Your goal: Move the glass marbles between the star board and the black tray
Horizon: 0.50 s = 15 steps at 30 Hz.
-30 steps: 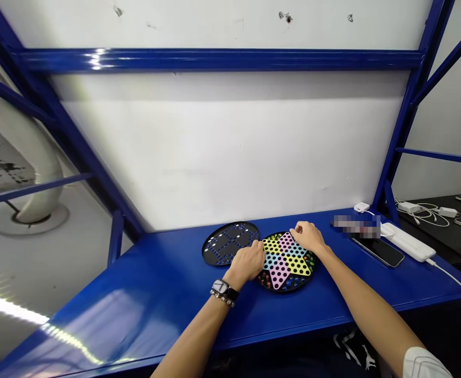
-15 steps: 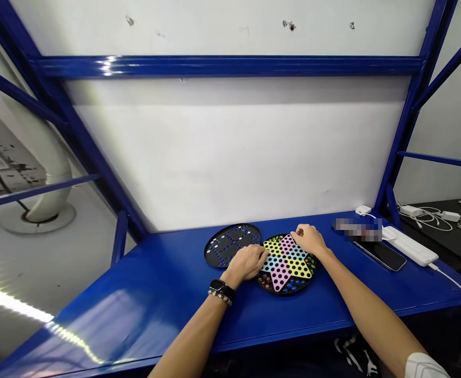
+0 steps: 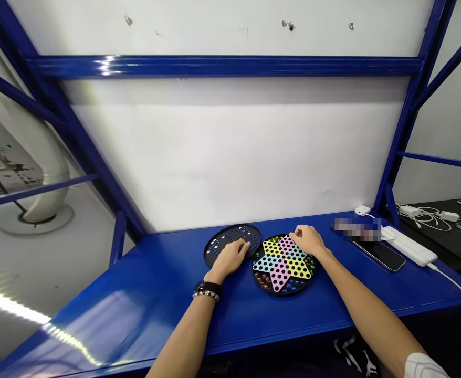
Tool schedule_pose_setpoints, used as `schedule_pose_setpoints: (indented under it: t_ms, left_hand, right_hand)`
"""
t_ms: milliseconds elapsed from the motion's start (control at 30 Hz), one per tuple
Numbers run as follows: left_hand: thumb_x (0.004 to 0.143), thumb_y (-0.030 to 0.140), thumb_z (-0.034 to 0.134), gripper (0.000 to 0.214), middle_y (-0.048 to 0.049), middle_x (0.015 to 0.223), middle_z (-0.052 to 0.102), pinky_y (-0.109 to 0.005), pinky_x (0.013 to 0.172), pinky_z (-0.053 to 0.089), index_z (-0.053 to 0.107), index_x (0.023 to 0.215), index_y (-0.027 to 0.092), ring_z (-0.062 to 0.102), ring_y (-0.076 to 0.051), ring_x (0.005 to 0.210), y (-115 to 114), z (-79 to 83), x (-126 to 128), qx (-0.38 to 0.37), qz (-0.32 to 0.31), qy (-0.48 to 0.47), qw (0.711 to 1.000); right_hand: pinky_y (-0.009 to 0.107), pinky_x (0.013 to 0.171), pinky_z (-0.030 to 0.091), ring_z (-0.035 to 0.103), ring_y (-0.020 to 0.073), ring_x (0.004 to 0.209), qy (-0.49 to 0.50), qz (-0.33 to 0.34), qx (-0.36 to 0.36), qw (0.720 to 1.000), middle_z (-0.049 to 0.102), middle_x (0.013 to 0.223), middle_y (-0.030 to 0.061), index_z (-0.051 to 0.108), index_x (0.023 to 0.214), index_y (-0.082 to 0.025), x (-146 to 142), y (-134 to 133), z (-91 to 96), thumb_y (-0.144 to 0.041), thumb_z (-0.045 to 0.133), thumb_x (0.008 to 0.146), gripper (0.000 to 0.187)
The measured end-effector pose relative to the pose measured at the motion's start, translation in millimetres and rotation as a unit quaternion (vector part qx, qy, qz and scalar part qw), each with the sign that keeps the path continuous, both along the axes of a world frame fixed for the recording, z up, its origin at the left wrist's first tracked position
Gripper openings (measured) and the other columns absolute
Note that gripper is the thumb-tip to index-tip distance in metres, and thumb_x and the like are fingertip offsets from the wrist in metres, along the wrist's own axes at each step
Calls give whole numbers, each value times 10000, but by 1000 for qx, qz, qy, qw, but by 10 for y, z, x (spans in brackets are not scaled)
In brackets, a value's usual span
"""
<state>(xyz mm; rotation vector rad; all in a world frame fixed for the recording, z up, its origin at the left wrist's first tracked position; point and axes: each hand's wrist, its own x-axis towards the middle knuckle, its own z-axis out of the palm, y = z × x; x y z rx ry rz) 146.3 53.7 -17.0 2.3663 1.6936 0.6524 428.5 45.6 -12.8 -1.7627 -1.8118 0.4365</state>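
A round Chinese-checkers board (image 3: 283,262) with a coloured star of pink, yellow and light-blue points lies on the blue shelf (image 3: 155,294). To its left lies a round black tray (image 3: 230,242) with blue slots and a few white pieces. My left hand (image 3: 230,256), with a watch and bead bracelet at the wrist, rests on the black tray's near edge, fingers curled together; what they hold is too small to see. My right hand (image 3: 308,239) rests on the far right rim of the coloured board, fingers curled.
A dark phone (image 3: 380,253) and a white power strip (image 3: 409,245) with its cable lie at the right of the shelf. Blue rack posts rise on both sides, a blue beam runs overhead. A black table with chargers (image 3: 427,212) stands at far right.
My left hand has moved left, off the coloured board's left edge and onto the black tray. My right hand has stayed at the board's far right rim.
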Motion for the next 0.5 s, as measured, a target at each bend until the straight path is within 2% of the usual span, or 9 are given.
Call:
schedule_pose_setpoints:
  t_ms: [67,133,200,333,500]
  left_hand:
    - [960,482,327,448,-56,851,711,-289,693,423,660,861,199,639,-213,793,28,-9,-77,-18,-12,-11,1000]
    - [960,483,317,462,-63,999,717,-307,789,450,691,951,211,642,-227,921,32,-1,-114,-5,-4,-32,999]
    - [963,474,308,470,-64,1064,707,-320,843,458,700,995,217,633,-229,973,8,25,-104,10,-3,-48,999]
    - [964,454,317,444,-66,1033,703,-316,816,477,691,989,216,632,-219,938,-124,82,54,13,-41,-58,997]
    - [959,383,358,344,-58,1004,676,-298,759,466,668,938,236,637,-204,874,-315,71,297,-4,-113,53,992]
  right_hand:
    - [236,560,321,575,139,652,1,0,0,1000,676,739,16,596,704,-212,-1,2,2,-385,559,866,240]
    - [236,561,323,580,141,661,2,-1,1,1000,679,745,18,596,704,-211,-2,3,2,-383,560,865,237]
    - [237,560,323,581,141,662,1,0,3,1000,679,746,16,593,702,-211,-3,1,1,-380,562,864,236]
    - [239,554,322,573,138,645,0,0,0,1000,676,745,17,597,706,-212,-7,-8,1,-380,564,864,232]
    - [238,554,321,563,137,645,0,8,3,1000,670,739,12,595,704,-217,-6,-13,-3,-385,553,863,235]
